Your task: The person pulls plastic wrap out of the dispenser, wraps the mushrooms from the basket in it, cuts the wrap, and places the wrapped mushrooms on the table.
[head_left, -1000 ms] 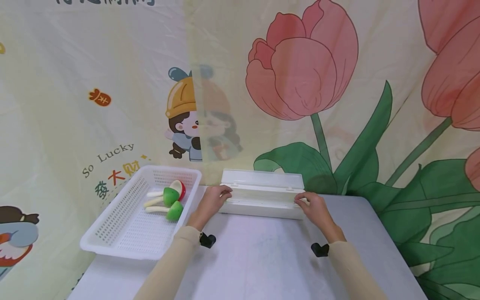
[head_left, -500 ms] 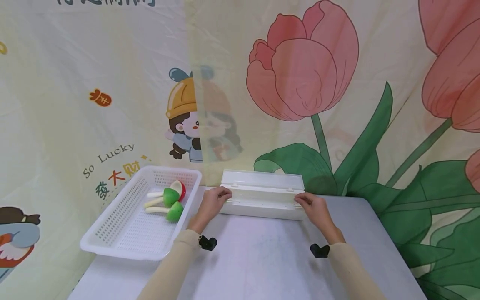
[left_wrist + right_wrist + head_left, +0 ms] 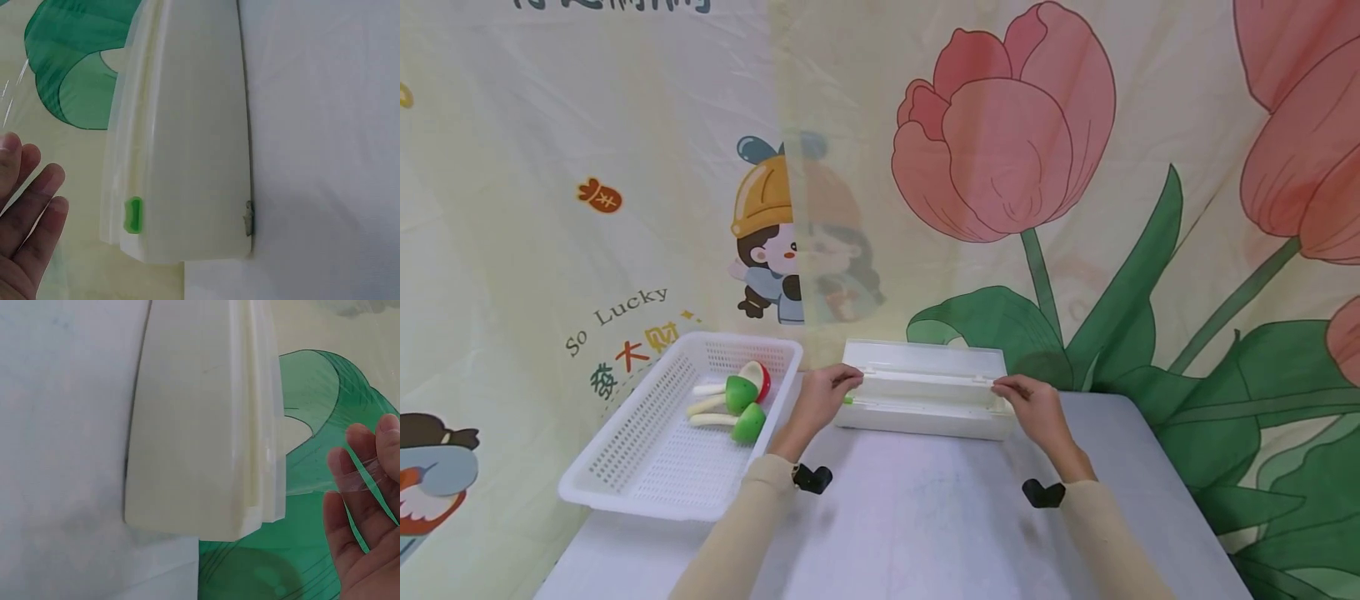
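A long white cling film dispenser (image 3: 925, 422) stands at the table's back edge, its clear lid (image 3: 925, 358) tipped back against the curtain. A green slide cutter (image 3: 133, 215) sits at its left end. My left hand (image 3: 820, 404) is over that end, thumb and fingertips pinched together on the film's left corner. At the other end my right hand (image 3: 1036, 408) pinches the film's right corner. Transparent cling film (image 3: 362, 478) shows creased at the right fingers in the right wrist view and stretches toward the dispenser. In the head view the film between my hands barely shows.
On the left stands a white perforated basket (image 3: 625, 487) holding several toy ladle-like pieces (image 3: 748, 423) with green or red bowls and pale handles. A white cloth covers the table (image 3: 917, 525). A printed curtain (image 3: 850, 100) hangs right behind.
Both hands have risen slightly from the dispenser's opening, still pinching. The green slide cutter at the left end has come into sight below my left hand. The basket has not moved.
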The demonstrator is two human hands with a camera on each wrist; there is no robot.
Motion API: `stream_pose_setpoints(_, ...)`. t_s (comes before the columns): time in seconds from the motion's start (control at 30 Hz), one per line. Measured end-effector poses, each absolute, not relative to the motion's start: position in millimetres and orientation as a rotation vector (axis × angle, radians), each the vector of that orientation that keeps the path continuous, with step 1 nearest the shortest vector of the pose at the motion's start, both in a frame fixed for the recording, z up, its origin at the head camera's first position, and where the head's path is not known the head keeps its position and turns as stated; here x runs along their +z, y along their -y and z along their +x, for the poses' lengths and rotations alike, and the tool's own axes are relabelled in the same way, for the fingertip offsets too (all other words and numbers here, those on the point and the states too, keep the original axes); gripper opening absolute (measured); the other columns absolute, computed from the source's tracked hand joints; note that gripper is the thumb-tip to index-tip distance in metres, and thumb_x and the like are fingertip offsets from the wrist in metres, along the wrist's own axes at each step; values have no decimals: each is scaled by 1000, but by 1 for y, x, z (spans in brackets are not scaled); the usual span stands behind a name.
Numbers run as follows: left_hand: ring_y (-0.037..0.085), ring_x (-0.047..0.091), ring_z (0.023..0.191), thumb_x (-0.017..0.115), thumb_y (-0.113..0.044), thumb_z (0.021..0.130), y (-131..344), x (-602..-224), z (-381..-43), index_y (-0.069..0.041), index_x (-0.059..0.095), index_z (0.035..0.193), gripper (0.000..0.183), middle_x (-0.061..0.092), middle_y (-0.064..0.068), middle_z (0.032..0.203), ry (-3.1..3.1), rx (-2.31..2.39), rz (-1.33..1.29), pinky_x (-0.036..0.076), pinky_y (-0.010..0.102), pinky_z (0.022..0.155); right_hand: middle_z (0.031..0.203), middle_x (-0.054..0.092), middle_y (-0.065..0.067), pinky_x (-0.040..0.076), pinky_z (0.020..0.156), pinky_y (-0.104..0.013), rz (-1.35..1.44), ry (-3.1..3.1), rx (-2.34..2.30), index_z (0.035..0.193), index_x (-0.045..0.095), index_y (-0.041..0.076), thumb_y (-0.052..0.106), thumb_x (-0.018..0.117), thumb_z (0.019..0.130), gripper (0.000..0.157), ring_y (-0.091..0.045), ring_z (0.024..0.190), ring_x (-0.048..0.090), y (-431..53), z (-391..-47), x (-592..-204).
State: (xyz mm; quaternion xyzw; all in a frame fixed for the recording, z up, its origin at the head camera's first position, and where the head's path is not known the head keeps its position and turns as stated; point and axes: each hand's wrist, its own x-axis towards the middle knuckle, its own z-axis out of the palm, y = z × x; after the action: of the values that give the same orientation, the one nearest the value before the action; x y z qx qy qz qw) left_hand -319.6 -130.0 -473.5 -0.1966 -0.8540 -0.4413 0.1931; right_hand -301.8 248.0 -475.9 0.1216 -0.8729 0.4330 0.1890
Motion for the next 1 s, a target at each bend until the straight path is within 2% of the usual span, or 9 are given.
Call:
stream_pose_setpoints(0.2,20,74,87,74,-7,93,131,-464,-318,-1,78,104,13,80,8,98,2405,-1234,-581,62,34,79,100,78,-12,54,75,-12,327,2473,1200,106,77,5,12,70,97,14,-26,94,75,-249,-301,-469)
stream_pose_setpoints(0.53,21,76,94,74,-7,93,131,-451,-313,-6,80,103,12,80,8,100,2406,-1171,-623,61,36,85,99,78,-11,52,76,-9,371,2440,1153,106,77,3,11,70,97,14,-27,93,75,-249,-296,-458)
stream_pose_setpoints(1.0,23,77,91,75,-6,92,132,-435,-313,-4,81,101,11,80,9,98,2360,-1052,-693,62,36,82,98,78,-13,49,77,-4,431,2374,1139,104,77,0,6,69,97,12,-31,92,75,-251,-296,-444)
